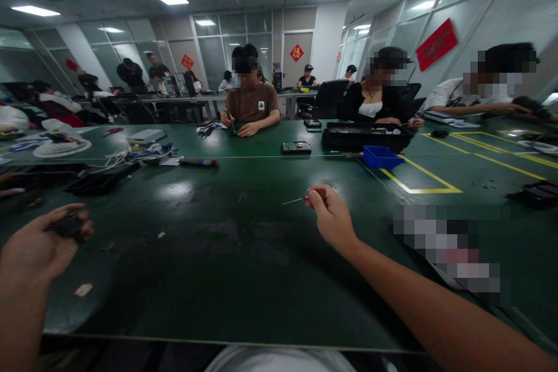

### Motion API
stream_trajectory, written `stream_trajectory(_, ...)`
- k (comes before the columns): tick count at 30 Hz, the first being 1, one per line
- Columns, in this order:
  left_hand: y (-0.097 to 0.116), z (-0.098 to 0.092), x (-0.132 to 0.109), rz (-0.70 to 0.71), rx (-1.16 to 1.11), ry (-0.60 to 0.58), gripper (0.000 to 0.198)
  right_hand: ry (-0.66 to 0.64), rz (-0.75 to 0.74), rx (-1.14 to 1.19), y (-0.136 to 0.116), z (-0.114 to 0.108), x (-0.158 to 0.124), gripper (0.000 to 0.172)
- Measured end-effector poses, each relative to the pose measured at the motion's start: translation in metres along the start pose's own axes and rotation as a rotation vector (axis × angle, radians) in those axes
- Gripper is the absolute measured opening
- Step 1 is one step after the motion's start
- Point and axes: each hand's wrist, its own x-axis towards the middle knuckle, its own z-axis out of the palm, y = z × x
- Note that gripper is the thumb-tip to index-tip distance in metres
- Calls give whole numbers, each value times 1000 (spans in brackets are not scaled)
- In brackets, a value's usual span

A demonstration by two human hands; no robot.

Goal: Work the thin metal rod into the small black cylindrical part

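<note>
My right hand (pixel 329 215) is closed around the handle of a screwdriver (pixel 294 201), whose thin metal shaft points left above the green table (pixel 209 296). At the left, my left hand (pixel 43 238) has its fingers curled round a small dark object (pixel 68 224); its kind is too blurred to name. The two hands are far apart. Below the left hand, a small pale scrap (pixel 83 289) lies on the tabletop, and a smaller scrap (pixel 161 235) lies to its right.
Across the table lie a dark screwdriver-like tool (pixel 198 162), a hard drive (pixel 296 147), a blue bin (pixel 382 157) and a long black casing (pixel 366 138). Black trays (pixel 102 179) and cables stand at left. A blurred-out item (pixel 449 253) lies at right. Several people sit opposite.
</note>
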Motion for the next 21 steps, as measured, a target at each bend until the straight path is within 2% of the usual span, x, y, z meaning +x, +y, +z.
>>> stream_trajectory(3,-2,-14,9,-96,-71,96,25,6,7,8,0,0,0,25)
stream_trajectory(5,-5,-20,14,-124,-33,146,30,8,9,16,0,0,0,26)
stream_trajectory(10,-7,-25,14,-137,-12,135,31,-2,9,31,1,-1,0,26)
stream_trajectory(21,-2,-21,9,-197,0,112,32,-18,7,25,-3,-3,0,25)
